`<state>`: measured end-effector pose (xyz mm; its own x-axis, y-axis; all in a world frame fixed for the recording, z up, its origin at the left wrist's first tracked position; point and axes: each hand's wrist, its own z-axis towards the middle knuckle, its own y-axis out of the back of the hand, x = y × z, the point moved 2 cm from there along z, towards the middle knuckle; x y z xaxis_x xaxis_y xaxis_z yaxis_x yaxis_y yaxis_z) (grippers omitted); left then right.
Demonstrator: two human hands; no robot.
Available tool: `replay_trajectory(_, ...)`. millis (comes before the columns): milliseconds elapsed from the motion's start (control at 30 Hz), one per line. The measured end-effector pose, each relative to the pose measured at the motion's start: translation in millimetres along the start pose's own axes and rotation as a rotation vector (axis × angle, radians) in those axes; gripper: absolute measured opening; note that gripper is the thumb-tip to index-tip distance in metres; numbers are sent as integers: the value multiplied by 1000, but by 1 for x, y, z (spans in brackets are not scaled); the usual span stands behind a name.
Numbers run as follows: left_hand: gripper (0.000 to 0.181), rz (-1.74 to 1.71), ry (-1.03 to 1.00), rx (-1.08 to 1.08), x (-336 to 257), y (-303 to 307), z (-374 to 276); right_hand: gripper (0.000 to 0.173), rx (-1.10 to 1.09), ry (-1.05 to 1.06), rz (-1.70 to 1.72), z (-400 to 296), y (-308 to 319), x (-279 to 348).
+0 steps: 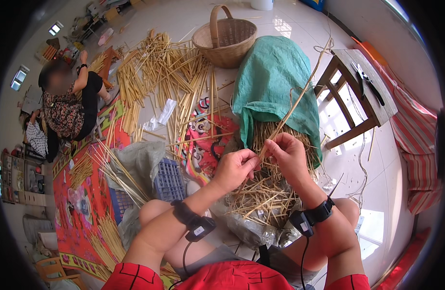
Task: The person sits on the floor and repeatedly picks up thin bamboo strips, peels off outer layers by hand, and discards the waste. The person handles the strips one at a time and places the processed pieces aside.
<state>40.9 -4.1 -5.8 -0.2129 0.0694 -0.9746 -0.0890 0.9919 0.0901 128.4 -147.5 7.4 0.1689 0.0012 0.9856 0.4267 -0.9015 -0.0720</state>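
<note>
My left hand (238, 168) and my right hand (288, 156) are close together, both pinching the lower end of a long dry plant stalk (301, 95). The stalk slants up to the right, with thin curled strands hanging off it. Beneath my hands, a green woven sack (273, 72) lies with its mouth towards me, and dry stalks (280, 136) fill the opening. A heap of short straw pieces (266, 203) rests on grey plastic sheeting (249, 225) between my knees.
A wicker basket (229, 45) stands beyond the sack. Pruning shears (367, 84) lie on a wooden stool (385, 103) at right. Cut stalks (164, 69) cover the floor ahead. A blue plastic crate (170, 179) is at left, beside a red floral mat (77, 224). Another person (68, 105) sits at far left.
</note>
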Motion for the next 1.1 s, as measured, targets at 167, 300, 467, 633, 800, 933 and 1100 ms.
replay_trajectory(167,17,-109,70,24,5,0,2,16,-19,33,-58,-1,-2,-1)
replay_trajectory(300,15,-226,146,38,12,-1,3,16,-37,55,-123,-2,-4,-4)
replay_trajectory(467,14,-16,62,-71,7,-1,2,16,-63,46,-103,-4,-8,-4)
replay_trajectory(633,14,18,10,-64,0,0,-1,14,135,-58,-186,-6,-7,-6)
replay_trajectory(800,16,50,-96,-42,4,-1,1,17,48,-32,-92,-2,-3,-5)
replay_trajectory(933,15,-55,90,36,4,1,0,15,69,-28,-135,-1,1,2)
replay_trajectory(1100,15,-350,149,99,7,-1,2,15,86,-5,-79,0,1,2)
